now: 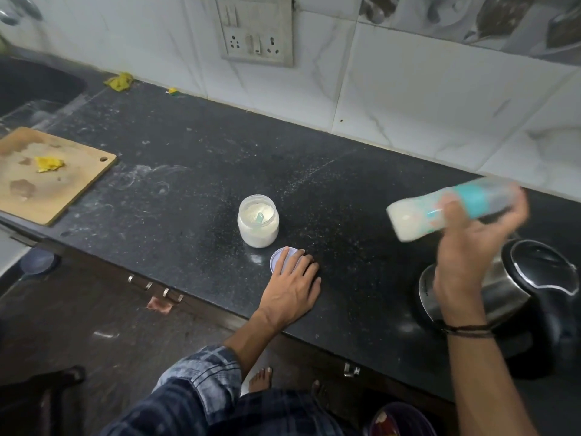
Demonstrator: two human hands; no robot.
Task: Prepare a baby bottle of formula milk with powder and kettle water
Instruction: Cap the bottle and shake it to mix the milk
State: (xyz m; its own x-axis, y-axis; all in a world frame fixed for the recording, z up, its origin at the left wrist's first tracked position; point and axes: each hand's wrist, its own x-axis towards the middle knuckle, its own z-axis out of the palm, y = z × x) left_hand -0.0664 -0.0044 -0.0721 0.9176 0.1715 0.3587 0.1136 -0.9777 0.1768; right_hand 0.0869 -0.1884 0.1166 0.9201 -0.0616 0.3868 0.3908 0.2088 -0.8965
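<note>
Right hand (471, 243) grips a blurred baby bottle (452, 209) of milky liquid, tilted sideways in the air above a steel kettle (534, 284). Left hand (290, 286) lies flat, fingers straight, on a round lid (278, 258) on the black counter (188, 152), just beside an open jar (258, 220) of white powder with a scoop inside.

The countertop (195, 158) is dark speckled stone, semi-glossy, smeared with dull whitish marks. At its left edge a matt wooden cutting board (47, 190) shows stains. The jar (258, 228) and the blurred bottle (440, 212) look like translucent plastic. Near the right edge, the kettle (509, 287) has shiny steel walls and a glossy black top
</note>
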